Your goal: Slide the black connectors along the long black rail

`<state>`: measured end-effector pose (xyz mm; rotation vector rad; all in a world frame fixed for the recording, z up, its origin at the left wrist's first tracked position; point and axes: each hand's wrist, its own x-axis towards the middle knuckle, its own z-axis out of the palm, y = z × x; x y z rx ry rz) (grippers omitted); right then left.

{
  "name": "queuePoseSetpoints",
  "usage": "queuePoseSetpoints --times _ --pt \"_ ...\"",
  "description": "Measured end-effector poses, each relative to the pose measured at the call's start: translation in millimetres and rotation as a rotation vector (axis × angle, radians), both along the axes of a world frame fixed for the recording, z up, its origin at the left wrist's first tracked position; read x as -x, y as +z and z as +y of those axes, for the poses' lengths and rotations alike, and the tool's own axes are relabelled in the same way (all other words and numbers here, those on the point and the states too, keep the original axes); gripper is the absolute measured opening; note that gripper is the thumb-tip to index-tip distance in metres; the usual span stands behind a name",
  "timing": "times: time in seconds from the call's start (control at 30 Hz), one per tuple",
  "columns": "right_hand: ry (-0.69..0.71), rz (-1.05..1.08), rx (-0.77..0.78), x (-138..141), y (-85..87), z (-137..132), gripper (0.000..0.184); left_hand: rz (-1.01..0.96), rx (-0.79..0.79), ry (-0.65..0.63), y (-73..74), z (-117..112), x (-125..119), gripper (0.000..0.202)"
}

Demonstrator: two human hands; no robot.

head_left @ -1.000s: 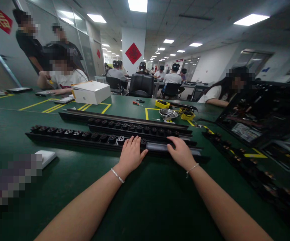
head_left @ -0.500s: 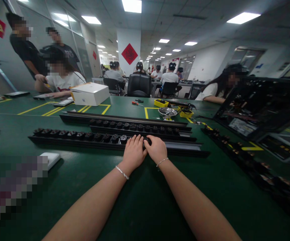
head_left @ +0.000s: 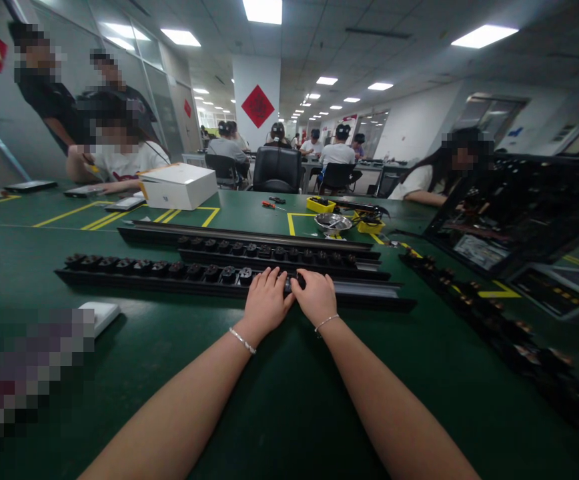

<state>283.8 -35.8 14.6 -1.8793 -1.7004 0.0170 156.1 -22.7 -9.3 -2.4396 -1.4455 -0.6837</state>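
Observation:
A long black rail [head_left: 134,280] lies across the green table in front of me, with a row of black round-faced socket modules [head_left: 176,269] seated in its left part. My left hand [head_left: 266,300] rests over the rail beside the last visible modules, fingers stretched across its top and slightly apart. Close on its right, my right hand [head_left: 315,298] pinches a small black socket module [head_left: 300,280] at the rail, mostly covered by the fingers. Right of that hand, the rail's channel [head_left: 369,291] shows a pale inner strip without modules.
Behind lie a second filled rail [head_left: 264,253] and a bare one [head_left: 249,235]. A row of loose black modules [head_left: 489,313] runs along the right. Beyond are a metal bowl [head_left: 333,223], yellow bins [head_left: 320,205], a screwdriver [head_left: 272,205] and a white box [head_left: 178,187]. People sit nearby.
My right hand has shifted slightly right, widening the gap between my two hands. My left hand stays on the rail. The view has drifted a little.

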Motion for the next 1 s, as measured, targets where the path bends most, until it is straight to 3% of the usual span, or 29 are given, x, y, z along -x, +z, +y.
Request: queuePoseSetpoints --times 0.63,1.0 --pt "-0.046 -0.071 -0.027 -9.9 -0.5 2.9 0.03 -0.007 0.001 -0.007 1.5 0.5 -0.2 0.052" --pt "-0.01 -0.069 0.04 -14.1 5.2 1.7 0.032 -0.002 -0.007 -0.002 0.3 1.1 0.2 0.052"
